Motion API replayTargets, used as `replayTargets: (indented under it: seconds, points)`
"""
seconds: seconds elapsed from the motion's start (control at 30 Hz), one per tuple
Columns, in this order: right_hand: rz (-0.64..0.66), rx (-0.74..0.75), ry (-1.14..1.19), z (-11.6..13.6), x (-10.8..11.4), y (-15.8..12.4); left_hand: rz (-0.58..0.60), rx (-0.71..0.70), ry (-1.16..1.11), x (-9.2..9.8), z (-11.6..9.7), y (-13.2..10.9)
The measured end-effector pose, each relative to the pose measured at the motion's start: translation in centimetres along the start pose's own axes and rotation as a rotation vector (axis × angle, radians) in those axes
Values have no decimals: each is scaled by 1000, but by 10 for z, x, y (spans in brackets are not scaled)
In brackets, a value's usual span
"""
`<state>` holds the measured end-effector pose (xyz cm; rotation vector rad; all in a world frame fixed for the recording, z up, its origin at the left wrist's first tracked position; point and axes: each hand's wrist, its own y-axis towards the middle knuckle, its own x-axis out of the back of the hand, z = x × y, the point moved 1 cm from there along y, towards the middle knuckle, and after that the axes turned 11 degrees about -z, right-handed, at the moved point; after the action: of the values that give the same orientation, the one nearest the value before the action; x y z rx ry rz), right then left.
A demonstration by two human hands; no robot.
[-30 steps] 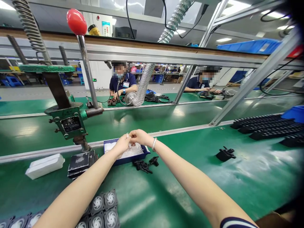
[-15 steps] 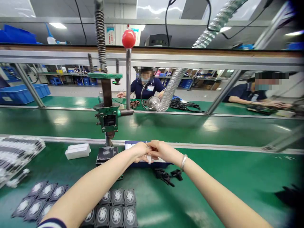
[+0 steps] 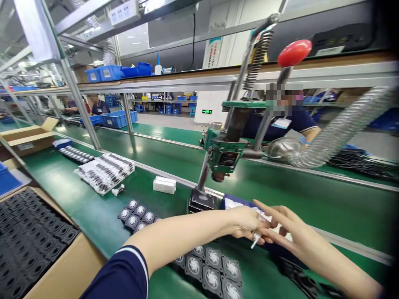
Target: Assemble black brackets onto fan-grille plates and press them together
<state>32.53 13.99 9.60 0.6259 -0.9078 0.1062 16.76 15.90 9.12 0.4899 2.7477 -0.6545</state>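
My left hand [image 3: 246,220] and my right hand [image 3: 288,232] meet over a dark blue tray [image 3: 232,199] holding white pieces. The left fingers are closed around a small white plastic piece [image 3: 255,241], whose thin end sticks out below them. My right fingertips pinch at the same piece, with the index finger stretched out. Its exact kind is hidden by the fingers. Below my left arm lie small fans [image 3: 213,278] with black frames and white blades. Black parts [image 3: 299,276] lie under my right wrist.
A hand press [image 3: 226,155] with a red knob [image 3: 294,53] stands just behind my left hand. On the left are a white block [image 3: 164,185], stacked white-and-black parts [image 3: 106,170] and a carton of black frames [image 3: 31,245]. A co-worker [image 3: 280,120] sits across the bench.
The view has swung left and tilted, bringing the carton of black frames into sight. Both hands remain together at the blue tray, and my right index finger is now more stretched out.
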Motion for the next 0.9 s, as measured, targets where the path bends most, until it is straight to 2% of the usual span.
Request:
replayTargets:
  seconds: [0.1,0.17,0.23,0.33,0.5,0.67,0.8,0.9]
  points:
    - [-142,91,6,23,-8,-11,-88,26,-64,8,-1,-21]
    - [-146,194,-12,38,-21,-18,-138,9,-139,13,-4,-39]
    - [-113,262,-5,52,-39,-23,-181,0,-196,20,-5,-59]
    - [-45,249,84,75,-61,-23,-255,-2,-247,35,-5,-92]
    - [106,172,318,124,-75,-6,-282,-8,-305,73,-1,-138]
    - [197,185,433,157,-92,11,-327,-47,-386,105,1,-157]
    - [187,206,449,172,-109,18,-387,-112,-454,118,2,-163]
    - [226,202,491,178,-116,24,-415,-123,-470,126,3,-171]
